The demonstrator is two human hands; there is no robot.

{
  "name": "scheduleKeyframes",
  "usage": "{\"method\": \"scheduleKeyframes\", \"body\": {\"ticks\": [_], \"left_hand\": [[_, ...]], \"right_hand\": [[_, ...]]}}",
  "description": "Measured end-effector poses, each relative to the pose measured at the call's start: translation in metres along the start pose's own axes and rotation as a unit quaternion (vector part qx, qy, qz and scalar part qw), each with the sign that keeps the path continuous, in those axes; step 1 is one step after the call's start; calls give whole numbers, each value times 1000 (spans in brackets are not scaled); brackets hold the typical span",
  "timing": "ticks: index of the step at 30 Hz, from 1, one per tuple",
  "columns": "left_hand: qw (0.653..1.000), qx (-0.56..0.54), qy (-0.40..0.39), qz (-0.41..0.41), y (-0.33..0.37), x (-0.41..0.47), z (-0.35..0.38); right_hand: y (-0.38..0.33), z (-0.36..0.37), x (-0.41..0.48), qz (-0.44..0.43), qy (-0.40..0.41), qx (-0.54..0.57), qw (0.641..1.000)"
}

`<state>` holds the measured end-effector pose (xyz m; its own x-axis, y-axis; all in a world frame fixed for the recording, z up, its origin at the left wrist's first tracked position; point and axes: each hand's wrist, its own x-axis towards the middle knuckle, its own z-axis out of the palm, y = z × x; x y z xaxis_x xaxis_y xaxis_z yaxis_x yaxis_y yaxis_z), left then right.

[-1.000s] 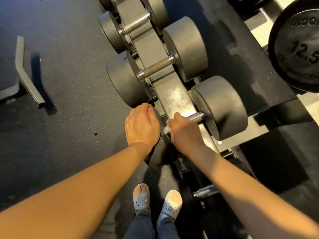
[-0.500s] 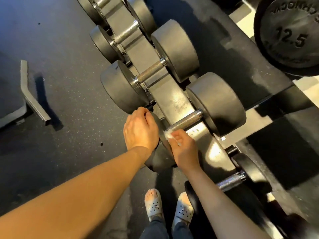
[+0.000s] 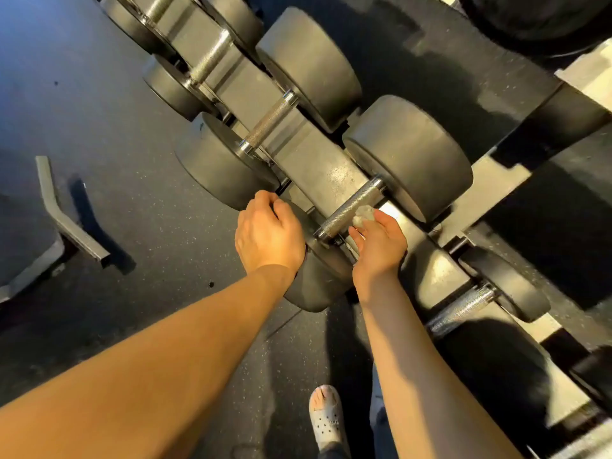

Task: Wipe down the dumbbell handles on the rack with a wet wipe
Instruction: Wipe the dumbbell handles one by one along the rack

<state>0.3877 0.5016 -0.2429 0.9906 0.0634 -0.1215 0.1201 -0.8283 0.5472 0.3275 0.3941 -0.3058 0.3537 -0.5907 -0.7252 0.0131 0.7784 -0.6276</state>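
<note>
Rubber floor point(image 3: 116, 200), dark and speckled, lies nearest, with 1 pale clog point(image 3: 326, 415) at the bottom edge. Beyond it the left hand point(image 3: 268, 236) sits on the near head point(image 3: 314, 289) of the dumbbell, fingers curled over its top rim as if bracing it. Just right of that, the right hand point(image 3: 379, 246) pinches a crumpled wet wipe point(image 3: 364, 214) in its fingertips, and the wipe touches the near side of the knurled handle point(image 3: 349, 208), toward its right end. That handle spans the grey rack point(image 3: 331, 173) between the dumbbell's 2 heads. Farther along, the next handle point(image 3: 269, 124) and 1 more beyond it probably await their turn. The small wad could snag on the knurling and tear, or slip from so light a pinch. Rubbing only the near side would leave the underside dirty, and a knuckle could jam between handle and rack.
</note>
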Motion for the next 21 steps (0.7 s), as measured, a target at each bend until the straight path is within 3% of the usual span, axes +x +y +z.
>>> {"method": "scheduleKeyframes", "body": {"ticks": [6, 9, 11, 12, 14, 16, 19, 21], "left_hand": [[1000, 4, -1, 4, 0, 0, -1], [1000, 8, -5, 12, -2, 1, 1], [1000, 12, -4, 14, -4, 2, 2], [1000, 14, -3, 15, -4, 3, 2], [1000, 16, 2, 20, -6, 4, 3], [1000, 13, 2, 25, -7, 5, 5], [1000, 15, 1, 25, -8, 5, 5], [1000, 15, 2, 26, -7, 6, 5]], "right_hand": [[-3, -10, -18, 60, -83, -209, 973], [-28, -1, -8, 46, -15, -21, 999], [-40, 12, 3, 52, 61, 115, 990], [-40, 16, 6, 46, 80, 127, 988], [-30, 19, 2, 13, 71, 60, 996], [-16, 12, -14, -22, 12, -33, 999], [-7, 2, -33, -28, -66, -198, 978], [-14, 5, -31, -42, -51, -183, 981]]}}
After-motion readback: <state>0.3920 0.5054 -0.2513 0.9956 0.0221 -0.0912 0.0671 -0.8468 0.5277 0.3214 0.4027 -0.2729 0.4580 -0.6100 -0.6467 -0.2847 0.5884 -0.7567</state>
